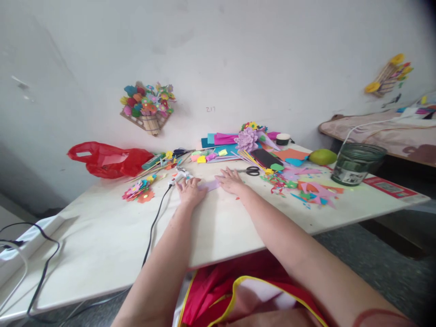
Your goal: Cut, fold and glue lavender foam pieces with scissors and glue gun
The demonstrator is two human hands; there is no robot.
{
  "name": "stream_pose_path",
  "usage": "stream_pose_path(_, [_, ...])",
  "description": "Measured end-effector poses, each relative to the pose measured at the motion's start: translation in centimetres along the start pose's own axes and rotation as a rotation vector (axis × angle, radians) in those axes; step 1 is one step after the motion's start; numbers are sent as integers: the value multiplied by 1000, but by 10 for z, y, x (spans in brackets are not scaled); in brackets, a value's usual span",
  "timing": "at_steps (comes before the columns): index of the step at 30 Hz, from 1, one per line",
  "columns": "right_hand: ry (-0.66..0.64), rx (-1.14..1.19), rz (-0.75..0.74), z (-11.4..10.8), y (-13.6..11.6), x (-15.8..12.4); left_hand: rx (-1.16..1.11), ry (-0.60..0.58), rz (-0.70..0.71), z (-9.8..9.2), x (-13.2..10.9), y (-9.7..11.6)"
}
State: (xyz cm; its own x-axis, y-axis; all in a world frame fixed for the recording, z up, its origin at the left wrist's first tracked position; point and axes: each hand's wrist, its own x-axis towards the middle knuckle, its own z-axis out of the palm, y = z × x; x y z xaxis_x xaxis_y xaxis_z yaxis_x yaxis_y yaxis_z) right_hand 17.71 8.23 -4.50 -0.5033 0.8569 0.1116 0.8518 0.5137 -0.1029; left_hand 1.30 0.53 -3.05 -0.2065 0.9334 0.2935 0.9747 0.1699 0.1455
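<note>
A light purple strip (210, 185) of paper or foam sheet lies flat on the table. My left hand (191, 193) presses down on its left end, fingers apart. Over the right end rests my right hand (231, 181), its fingers stretched out and spread on the strip. Just beyond the left hand is a white glue gun (179, 176) with a black cord, partly hidden by the fingers. Black-handled scissors (252, 170) lie right of my right hand.
Cut flowers (139, 190) and a red plastic bag (109, 160) are on the left. Coloured scraps (315, 193), a phone (265, 158), a green fruit (322, 156) and a glass jar (357, 164) occupy the right. A power strip (32, 240) with cables sits at the left edge.
</note>
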Motion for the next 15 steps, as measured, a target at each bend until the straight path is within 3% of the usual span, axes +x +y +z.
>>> stream_pose_path(7, [103, -63, 4, -4, 3, -6, -13, -39, -22, 1, 3, -8])
stream_pose_path(15, [278, 17, -302, -7, -17, -10, -42, -36, -43, 3, 3, -6])
